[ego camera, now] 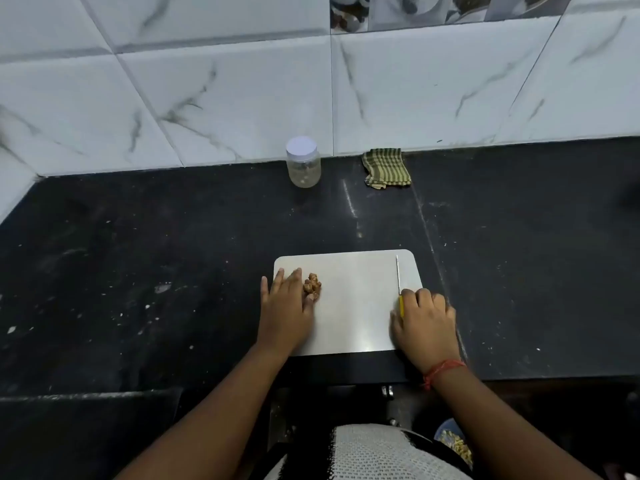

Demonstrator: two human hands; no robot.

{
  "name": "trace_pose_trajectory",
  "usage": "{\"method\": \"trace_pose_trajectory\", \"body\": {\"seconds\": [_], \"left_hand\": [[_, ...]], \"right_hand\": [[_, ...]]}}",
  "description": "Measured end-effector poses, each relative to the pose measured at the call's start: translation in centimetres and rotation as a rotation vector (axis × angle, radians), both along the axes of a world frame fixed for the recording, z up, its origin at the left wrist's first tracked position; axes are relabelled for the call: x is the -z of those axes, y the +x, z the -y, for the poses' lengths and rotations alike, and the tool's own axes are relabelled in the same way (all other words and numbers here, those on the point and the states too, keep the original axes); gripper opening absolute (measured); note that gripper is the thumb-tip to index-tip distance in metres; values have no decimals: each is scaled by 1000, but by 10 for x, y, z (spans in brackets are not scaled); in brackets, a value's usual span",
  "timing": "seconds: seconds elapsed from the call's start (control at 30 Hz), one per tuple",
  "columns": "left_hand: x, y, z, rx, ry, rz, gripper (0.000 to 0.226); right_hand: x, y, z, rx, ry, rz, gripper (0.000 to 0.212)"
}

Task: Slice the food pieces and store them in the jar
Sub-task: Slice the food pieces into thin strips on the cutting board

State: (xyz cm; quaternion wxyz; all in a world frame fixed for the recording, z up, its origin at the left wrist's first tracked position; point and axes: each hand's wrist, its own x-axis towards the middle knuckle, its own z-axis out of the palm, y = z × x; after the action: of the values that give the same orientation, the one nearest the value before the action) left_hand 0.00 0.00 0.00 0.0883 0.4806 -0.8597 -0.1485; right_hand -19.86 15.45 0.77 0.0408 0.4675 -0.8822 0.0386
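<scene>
Right hand (424,320) on knife (399,282) — unsliced food (312,284)

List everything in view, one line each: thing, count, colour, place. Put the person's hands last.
Cutting board: one, white, on the counter's near edge.
Food pieces: small pile, brown, left part of the board.
Knife: one, thin silver blade, yellow handle, right side of the board.
Jar: one, clear with white lid on, by the wall.
Cloth: one, green striped, right of the jar.
Counter: one, black, speckled.
Wall tiles: white marble pattern, behind the counter.
Left hand: flat on the board, beside the food.
Right hand: curled round the knife handle.
</scene>
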Motion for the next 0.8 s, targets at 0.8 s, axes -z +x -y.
{"method": "trace_pose_trajectory", "body": {"seconds": [0.8], "left_hand": [[6,-16,12,17,-44,-118,30]], "right_hand": [[-38,-11,31,-171,-193,715,8]]}}
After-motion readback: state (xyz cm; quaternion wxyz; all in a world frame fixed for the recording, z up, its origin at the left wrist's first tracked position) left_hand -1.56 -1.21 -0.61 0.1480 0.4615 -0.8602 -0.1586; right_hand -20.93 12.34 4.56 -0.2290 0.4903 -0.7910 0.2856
